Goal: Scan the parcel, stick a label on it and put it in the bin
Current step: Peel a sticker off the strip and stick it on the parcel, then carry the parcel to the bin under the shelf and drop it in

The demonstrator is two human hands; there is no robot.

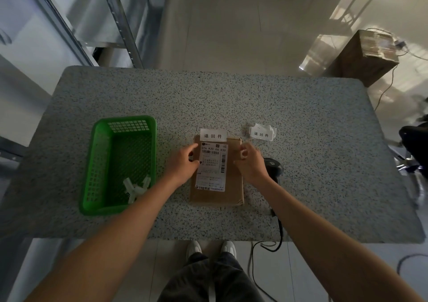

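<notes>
A flat brown parcel with a white shipping form lies in the middle of the speckled table. A white label with black characters sits across the parcel's far edge. My left hand rests on the parcel's left side, thumb on the form. My right hand hovers at the parcel's right edge, its fingers pinched on a small pale scrap, probably label backing. A green plastic bin stands to the left. The black scanner lies partly hidden behind my right wrist.
A second white label with crumpled backing lies right of the parcel's far end. White scraps sit in the bin. The scanner's cable hangs over the near table edge. A wrapped brown box stands on the floor beyond.
</notes>
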